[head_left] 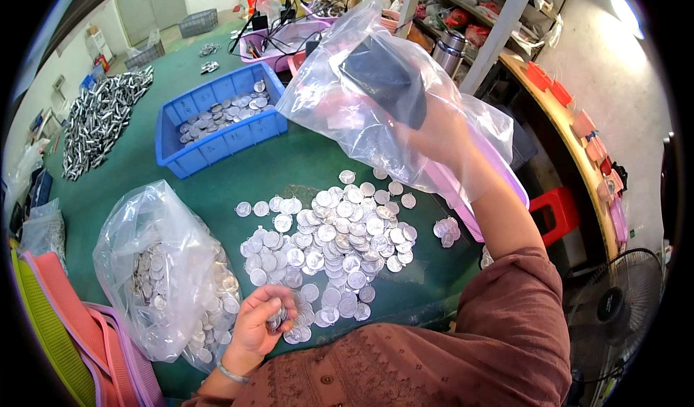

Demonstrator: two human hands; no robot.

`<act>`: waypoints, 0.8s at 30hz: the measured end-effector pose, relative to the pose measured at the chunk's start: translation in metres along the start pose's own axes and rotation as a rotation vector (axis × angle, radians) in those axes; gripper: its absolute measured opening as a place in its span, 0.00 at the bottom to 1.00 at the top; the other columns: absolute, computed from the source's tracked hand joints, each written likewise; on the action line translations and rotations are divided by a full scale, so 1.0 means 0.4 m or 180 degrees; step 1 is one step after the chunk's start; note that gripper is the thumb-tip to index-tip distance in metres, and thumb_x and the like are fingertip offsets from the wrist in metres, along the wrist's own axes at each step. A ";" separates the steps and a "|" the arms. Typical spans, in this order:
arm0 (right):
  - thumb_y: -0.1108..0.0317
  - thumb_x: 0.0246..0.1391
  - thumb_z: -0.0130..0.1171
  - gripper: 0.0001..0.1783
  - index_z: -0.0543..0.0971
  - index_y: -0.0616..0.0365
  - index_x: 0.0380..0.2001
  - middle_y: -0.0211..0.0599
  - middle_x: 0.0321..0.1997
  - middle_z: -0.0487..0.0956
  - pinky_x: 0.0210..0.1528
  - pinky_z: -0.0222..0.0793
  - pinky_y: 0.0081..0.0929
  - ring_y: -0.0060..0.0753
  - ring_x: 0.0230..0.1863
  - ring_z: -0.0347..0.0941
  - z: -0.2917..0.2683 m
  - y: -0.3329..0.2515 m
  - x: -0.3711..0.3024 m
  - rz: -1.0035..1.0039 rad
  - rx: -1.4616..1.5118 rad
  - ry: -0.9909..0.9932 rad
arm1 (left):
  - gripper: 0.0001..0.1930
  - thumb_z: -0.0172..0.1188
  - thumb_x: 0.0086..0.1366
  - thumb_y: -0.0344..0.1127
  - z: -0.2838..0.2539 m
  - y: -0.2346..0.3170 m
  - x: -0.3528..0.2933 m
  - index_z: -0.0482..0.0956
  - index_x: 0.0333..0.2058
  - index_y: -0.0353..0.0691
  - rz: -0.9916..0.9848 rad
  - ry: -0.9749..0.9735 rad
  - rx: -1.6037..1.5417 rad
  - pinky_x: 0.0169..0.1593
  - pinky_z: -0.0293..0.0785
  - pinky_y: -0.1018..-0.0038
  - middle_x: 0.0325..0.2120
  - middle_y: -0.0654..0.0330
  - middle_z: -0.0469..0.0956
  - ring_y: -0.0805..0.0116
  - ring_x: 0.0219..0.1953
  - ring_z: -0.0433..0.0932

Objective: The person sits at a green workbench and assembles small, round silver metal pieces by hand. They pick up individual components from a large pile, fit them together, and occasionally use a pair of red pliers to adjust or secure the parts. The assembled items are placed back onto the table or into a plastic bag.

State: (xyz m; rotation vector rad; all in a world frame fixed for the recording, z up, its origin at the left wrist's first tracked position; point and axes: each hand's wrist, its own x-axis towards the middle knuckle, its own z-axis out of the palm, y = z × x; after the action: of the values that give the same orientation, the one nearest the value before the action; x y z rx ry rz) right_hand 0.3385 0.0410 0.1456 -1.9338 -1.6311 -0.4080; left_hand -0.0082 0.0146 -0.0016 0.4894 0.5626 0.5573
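Silvery coin-like discs with small loops (350, 226) lie heaped on the green table in front of me. My left hand (264, 320) is at the near edge of the heap, its fingers curled around a few of these discs. My right hand (437, 129) is raised at the far right with a large clear plastic bag (332, 103) draped about it and the wrist. A dark box-shaped thing (383, 74) shows through the plastic by its fingers. Plastic and glare partly hide the grip. Beside my left hand, another clear bag (163, 262) stands partly filled with similar discs.
Beyond the heap, a blue bin (224, 132) holds more discs. Small metal parts (105, 121) are piled at the far left. A purple basket (477, 219) sits under my right arm, and pink and green baskets (65, 327) at the near left. A fan (614, 306) stands right.
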 end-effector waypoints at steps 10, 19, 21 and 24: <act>0.61 0.34 0.57 0.38 0.60 0.53 0.53 0.52 0.54 0.60 0.58 0.49 0.38 0.55 0.56 0.51 -0.026 -0.029 -0.006 -0.0239 -0.0185 0.0140 | 0.08 0.49 0.56 0.27 0.001 0.001 0.000 0.71 0.36 0.35 -0.0006 -0.0011 -0.0045 0.25 0.65 0.77 0.27 0.58 0.72 0.67 0.29 0.71; 0.62 0.35 0.56 0.31 0.63 0.53 0.48 0.39 0.45 0.63 0.48 0.51 0.33 0.44 0.44 0.54 -0.064 -0.090 -0.014 0.0123 0.0502 -0.0017 | 0.08 0.50 0.56 0.27 0.002 0.003 -0.003 0.72 0.36 0.35 -0.0001 -0.0011 -0.0026 0.25 0.65 0.77 0.26 0.58 0.72 0.68 0.28 0.71; 0.62 0.37 0.54 0.28 0.64 0.54 0.46 0.38 0.40 0.64 0.43 0.53 0.31 0.40 0.39 0.56 -0.067 -0.091 -0.016 0.0116 0.0538 -0.0040 | 0.08 0.50 0.56 0.29 0.004 0.002 -0.003 0.71 0.35 0.36 0.0007 0.0037 0.0042 0.24 0.65 0.77 0.26 0.59 0.71 0.68 0.27 0.71; 0.62 0.40 0.52 0.23 0.66 0.55 0.43 0.36 0.32 0.67 0.36 0.56 0.28 0.35 0.30 0.60 -0.074 -0.097 -0.022 0.0142 0.0633 -0.0126 | 0.08 0.50 0.55 0.29 0.003 0.000 -0.002 0.70 0.35 0.36 0.0012 0.0061 0.0075 0.24 0.65 0.78 0.26 0.59 0.71 0.68 0.27 0.72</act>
State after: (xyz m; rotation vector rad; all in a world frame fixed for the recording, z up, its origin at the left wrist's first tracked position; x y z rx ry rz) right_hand 0.3030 0.0200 0.1729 -1.8355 -1.5861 -0.1832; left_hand -0.0080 0.0138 -0.0002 0.5079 0.5872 0.5600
